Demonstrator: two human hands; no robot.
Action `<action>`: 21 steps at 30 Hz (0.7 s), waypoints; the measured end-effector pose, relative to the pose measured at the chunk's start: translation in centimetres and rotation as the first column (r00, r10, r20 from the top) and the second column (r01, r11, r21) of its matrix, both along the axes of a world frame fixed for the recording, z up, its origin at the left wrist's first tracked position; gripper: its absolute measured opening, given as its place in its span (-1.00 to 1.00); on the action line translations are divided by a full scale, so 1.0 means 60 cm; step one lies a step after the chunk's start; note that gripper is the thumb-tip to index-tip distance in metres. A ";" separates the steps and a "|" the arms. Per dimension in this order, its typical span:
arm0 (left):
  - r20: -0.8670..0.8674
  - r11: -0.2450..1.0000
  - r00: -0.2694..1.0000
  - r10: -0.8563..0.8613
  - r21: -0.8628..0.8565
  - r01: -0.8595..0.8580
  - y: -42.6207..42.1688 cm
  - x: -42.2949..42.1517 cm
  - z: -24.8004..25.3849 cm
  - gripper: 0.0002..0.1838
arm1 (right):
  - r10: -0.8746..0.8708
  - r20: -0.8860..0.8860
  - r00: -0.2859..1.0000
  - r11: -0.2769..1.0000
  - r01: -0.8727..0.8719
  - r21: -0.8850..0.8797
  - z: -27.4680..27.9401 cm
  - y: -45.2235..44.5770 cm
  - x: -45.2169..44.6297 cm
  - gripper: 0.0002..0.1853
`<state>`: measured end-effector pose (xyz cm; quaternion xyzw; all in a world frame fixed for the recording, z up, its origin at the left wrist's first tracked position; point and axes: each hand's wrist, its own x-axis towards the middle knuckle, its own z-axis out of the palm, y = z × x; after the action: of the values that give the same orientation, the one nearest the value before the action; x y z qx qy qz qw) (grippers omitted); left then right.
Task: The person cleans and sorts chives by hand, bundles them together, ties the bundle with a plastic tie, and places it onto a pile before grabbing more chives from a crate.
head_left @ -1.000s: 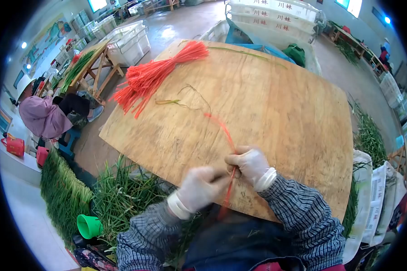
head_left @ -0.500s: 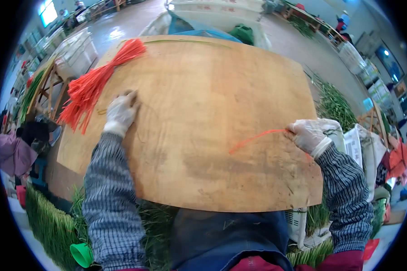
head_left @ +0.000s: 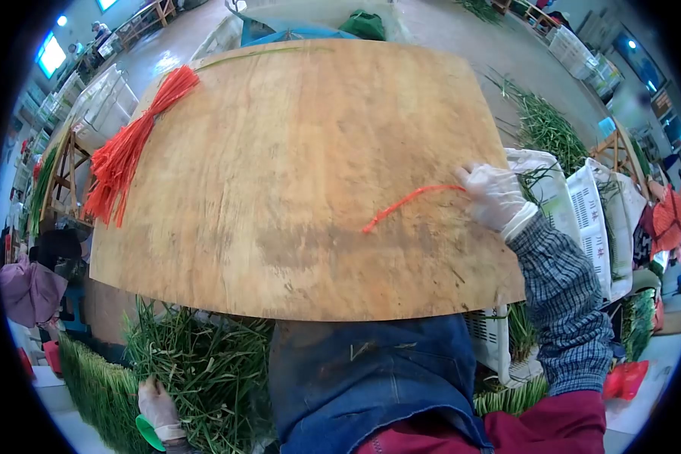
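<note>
A thin red plastic strip [head_left: 410, 203] lies across the right half of the wooden board [head_left: 318, 151]. My right hand [head_left: 499, 198], in a clear glove, is closed on its right end, slightly blurred. Down past the board's near edge on the left, my left hand [head_left: 157, 407] has its fingers stretched out. It sits between a heap of loose green stalks [head_left: 200, 371] and a row of upright green stalks [head_left: 102, 390], and I see nothing held in it. A green plastic rim [head_left: 148, 433] shows beside that wrist. A tied bundle of red strips [head_left: 132, 147] rests at the board's left edge.
White crates [head_left: 586, 216] and more green stalks [head_left: 548, 125] stand to the right of the board. Another white crate [head_left: 107, 110] is at the left. My blue apron [head_left: 371, 378] touches the near edge. A blue sheet [head_left: 299, 35] lies beyond the far edge.
My left hand has left the board and gone down to the green stalks at lower left. The red strip's free end now lies further left in view; the camera has shifted.
</note>
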<state>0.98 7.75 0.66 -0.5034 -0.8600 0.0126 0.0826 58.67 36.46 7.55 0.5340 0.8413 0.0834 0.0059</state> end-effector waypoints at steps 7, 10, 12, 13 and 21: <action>0.512 0.726 0.515 -0.687 0.508 0.464 0.270 0.397 0.085 -0.75 | 0.102 -0.302 0.948 0.973 -0.031 0.230 -0.063 0.002 -0.061 -0.81; 0.287 0.573 0.497 -0.819 0.450 0.685 0.355 0.511 0.067 -0.66 | 0.103 -0.337 0.936 0.953 0.004 0.301 -0.104 0.006 -0.064 -0.84; 0.205 0.549 0.510 -0.836 0.360 0.754 0.401 0.551 0.046 -0.73 | 0.102 -0.349 0.932 0.941 0.023 0.337 -0.121 0.005 -0.050 -0.87; 0.160 0.541 0.518 -0.840 0.311 0.781 0.418 0.565 0.032 -0.76 | 0.111 -0.360 0.926 0.939 0.022 0.344 -0.126 0.005 -0.045 -0.89; -0.078 0.324 0.370 -0.926 0.343 0.882 0.529 0.573 0.008 -0.78 | 0.092 -0.381 0.920 0.947 0.037 0.318 -0.123 0.014 -0.014 -0.91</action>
<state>35.38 39.47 1.16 -0.8746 -0.4243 -0.2119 0.1007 57.83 37.31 0.16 0.5215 0.8084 0.1100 -0.2498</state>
